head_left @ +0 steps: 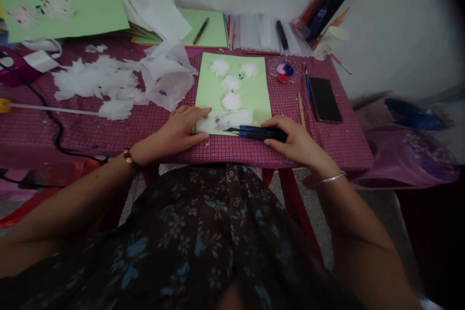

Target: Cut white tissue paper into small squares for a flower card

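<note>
On the table lies a light green sheet (pixel 209 92) with several white fluffy flower shapes (pixel 231 82) and small dark leaf marks. A strip of white tissue (pixel 238 118) with purple smudges crosses its lower edge. My left hand (pixel 185 126) rests flat at the sheet's lower left corner, fingers stretched out and touching the tissue. At the lower right, my right hand (pixel 290 139) is closed around slim black-and-blue pen-like tools (pixel 259 132), their thin tips pointing left over the sheet. Whether they are pens or brushes, I cannot tell.
Torn white tissue (pixel 98 80) and a crumpled piece (pixel 167 75) lie left, near a black cable (pixel 54 126). A paint dish (pixel 285 69), pencil (pixel 301 109) and phone (pixel 325 99) sit right. Green papers (pixel 214 29), plastic packets (pixel 254 31) and a black marker (pixel 282 35) line the back.
</note>
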A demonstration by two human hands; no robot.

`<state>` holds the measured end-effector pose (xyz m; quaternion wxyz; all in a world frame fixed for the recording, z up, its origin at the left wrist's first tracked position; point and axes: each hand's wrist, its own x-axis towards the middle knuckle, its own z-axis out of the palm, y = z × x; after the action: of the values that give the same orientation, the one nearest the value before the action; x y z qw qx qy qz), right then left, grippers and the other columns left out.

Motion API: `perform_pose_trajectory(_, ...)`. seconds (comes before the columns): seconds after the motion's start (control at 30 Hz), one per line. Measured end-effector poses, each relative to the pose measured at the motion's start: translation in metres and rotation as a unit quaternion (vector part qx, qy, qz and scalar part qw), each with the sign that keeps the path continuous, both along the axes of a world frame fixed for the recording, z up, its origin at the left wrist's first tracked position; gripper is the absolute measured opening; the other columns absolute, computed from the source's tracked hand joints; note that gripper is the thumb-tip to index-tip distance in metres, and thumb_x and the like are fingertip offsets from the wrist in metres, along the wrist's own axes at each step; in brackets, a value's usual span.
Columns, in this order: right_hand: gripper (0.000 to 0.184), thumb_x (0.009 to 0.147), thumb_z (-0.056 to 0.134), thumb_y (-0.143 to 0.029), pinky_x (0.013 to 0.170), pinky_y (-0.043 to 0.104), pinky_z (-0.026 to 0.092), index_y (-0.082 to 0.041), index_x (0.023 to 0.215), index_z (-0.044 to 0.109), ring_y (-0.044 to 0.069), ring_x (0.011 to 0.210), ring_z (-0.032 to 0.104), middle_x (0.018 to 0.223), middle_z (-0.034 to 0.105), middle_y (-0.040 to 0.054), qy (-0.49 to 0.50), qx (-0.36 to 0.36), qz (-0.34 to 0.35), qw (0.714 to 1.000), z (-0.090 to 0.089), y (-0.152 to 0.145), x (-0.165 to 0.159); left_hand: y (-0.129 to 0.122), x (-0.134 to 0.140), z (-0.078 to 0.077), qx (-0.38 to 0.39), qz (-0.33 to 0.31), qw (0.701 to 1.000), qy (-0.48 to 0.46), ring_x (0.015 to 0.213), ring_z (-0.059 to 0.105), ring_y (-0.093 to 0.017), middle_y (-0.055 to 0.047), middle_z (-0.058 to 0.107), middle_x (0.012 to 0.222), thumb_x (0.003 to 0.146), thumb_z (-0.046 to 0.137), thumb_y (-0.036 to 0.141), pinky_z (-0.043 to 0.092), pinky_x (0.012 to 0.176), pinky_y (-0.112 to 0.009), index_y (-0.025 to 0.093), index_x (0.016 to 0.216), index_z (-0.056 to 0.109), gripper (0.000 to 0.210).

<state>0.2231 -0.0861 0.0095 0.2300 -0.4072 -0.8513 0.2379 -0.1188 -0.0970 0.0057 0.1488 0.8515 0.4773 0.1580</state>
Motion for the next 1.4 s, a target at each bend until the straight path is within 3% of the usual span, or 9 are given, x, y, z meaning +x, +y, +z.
perform_pose_trajectory(0.17,0.029,0.083,0.067,-0.021,0.095,0.051,0.050,-0.026,0.111,0.063,0.031,0.107,0.064,0.111,0.069,0.0070,-0.005,0.006,0.006,1.000,0.001,0.004,-0.006,0.009,0.003,-0.002,0.012,0.005,1.000,-0.001,0.118,0.055,-0.031,-0.012,0.064,0.126,0.085,0.060,0.039,0.039,0.107,-0.050,0.017,0.142,0.048,0.062)
perform_pose_trajectory(0.5,0.030,0.084,0.066,-0.020,0.093,0.050,0.051,-0.026,0.113,0.062,0.030,0.106,0.064,0.112,0.068,0.0073,-0.011,0.017,0.026,0.999,0.004,0.008,-0.024,0.004,0.005,-0.006,0.023,0.012,1.000,-0.010,0.118,0.055,-0.030,-0.012,0.064,0.129,0.086,0.059,0.037,0.038,0.107,-0.050,0.018,0.143,0.047,0.060)
perform_pose_trajectory(0.7,0.030,0.084,0.066,-0.019,0.093,0.050,0.051,-0.025,0.113,0.062,0.031,0.107,0.063,0.113,0.069,0.0083,-0.013,0.020,0.038,0.999,0.006,0.008,-0.028,0.004,0.003,-0.003,0.029,0.005,0.999,-0.023,0.114,0.057,-0.029,-0.012,0.066,0.125,0.092,0.054,0.045,0.041,0.103,-0.048,0.017,0.141,0.050,0.056)
perform_pose_trajectory(0.83,0.030,0.084,0.066,-0.020,0.092,0.050,0.050,-0.026,0.113,0.062,0.031,0.107,0.064,0.113,0.069,0.0078,-0.010,0.014,0.035,0.999,0.005,0.008,-0.027,0.019,0.008,0.009,0.047,-0.030,0.998,0.008,0.109,0.060,-0.028,-0.011,0.070,0.115,0.102,0.035,0.044,0.043,0.097,-0.046,0.020,0.125,0.063,0.044)
perform_pose_trajectory(1.0,0.030,0.084,0.067,-0.020,0.092,0.049,0.050,-0.025,0.113,0.062,0.031,0.107,0.064,0.114,0.069,0.0081,-0.011,0.015,0.036,0.999,0.003,0.008,-0.026,0.047,0.029,0.018,0.111,-0.117,0.982,0.097,0.109,0.059,-0.029,-0.013,0.067,0.117,0.102,0.036,0.043,0.041,0.096,-0.047,0.019,0.113,0.066,0.041)
perform_pose_trajectory(1.17,0.030,0.085,0.066,-0.021,0.092,0.049,0.050,-0.025,0.114,0.062,0.031,0.108,0.063,0.115,0.069,0.0083,-0.020,0.019,0.037,0.999,0.005,0.007,-0.027,0.057,0.037,0.007,0.136,-0.102,0.973,0.156,0.111,0.053,-0.028,-0.014,0.061,0.120,0.100,0.039,0.048,0.039,0.102,-0.045,0.014,0.109,0.062,0.042)
perform_pose_trajectory(1.4,0.030,0.085,0.067,-0.022,0.093,0.049,0.050,-0.025,0.114,0.062,0.032,0.107,0.063,0.114,0.068,0.0084,-0.032,0.030,0.031,0.999,0.009,-0.007,-0.030,0.063,0.032,-0.011,0.114,-0.075,0.986,0.099,0.124,0.047,-0.031,-0.015,0.055,0.133,0.098,0.042,0.049,0.036,0.107,-0.046,0.014,0.128,0.051,0.047)
